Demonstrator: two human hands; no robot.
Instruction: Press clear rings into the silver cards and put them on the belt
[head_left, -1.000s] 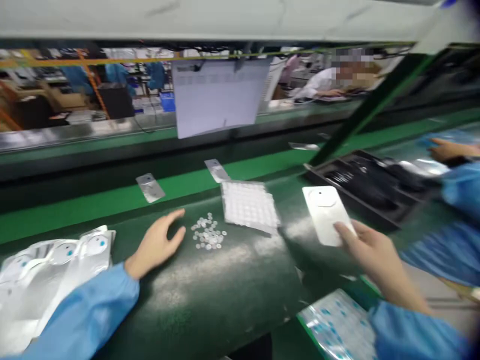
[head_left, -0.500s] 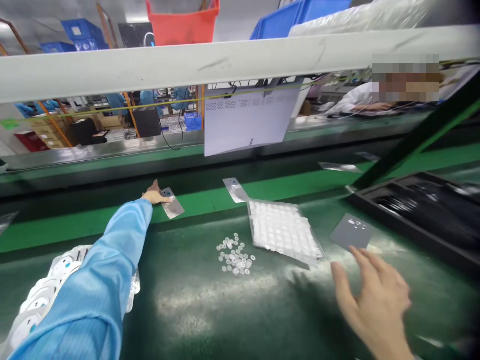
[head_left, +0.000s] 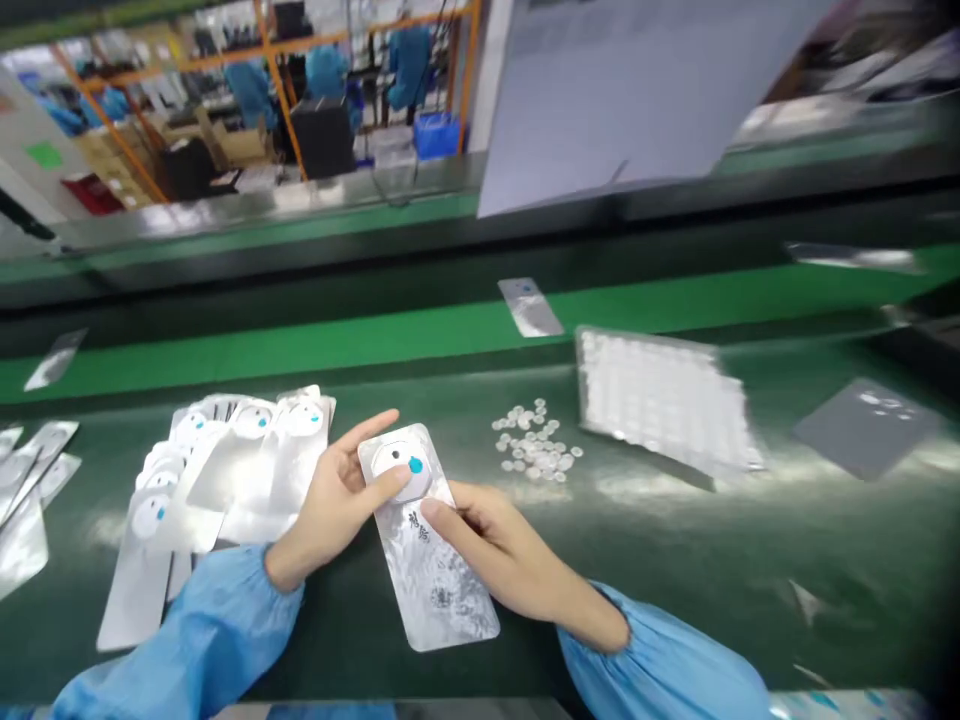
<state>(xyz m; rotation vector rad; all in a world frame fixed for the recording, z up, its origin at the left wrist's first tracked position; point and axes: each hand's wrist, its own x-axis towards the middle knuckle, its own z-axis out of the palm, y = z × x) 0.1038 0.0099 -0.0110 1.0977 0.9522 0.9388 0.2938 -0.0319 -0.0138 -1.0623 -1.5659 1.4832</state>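
Note:
Both of my hands hold a silver phone back cover [head_left: 442,590] with a round camera ring, a blue dot and dark printed characters. My left hand [head_left: 334,505] is at its upper left, thumb pressed on the ring beside the blue dot, index finger stretched out past the top corner. My right hand [head_left: 510,555] grips the right edge, thumb on the front and fingers behind, hidden. Left of the cover lies an overlapping pile of similar covers [head_left: 259,475]. To the right, small clear round discs [head_left: 536,450] are scattered on the green table [head_left: 645,600].
A clear bag of white pieces in rows [head_left: 660,395] and a grey sheet with holes [head_left: 862,430] lie to the right. Another cover [head_left: 531,308] lies on the green belt [head_left: 360,330]. More covers [head_left: 37,480] are at far left. A white board [head_left: 600,100] hangs beyond.
My left hand has come back from the belt with a phone back cover. My right hand, spread over the table at right before, has moved left and taken its edge. The view has tilted down.

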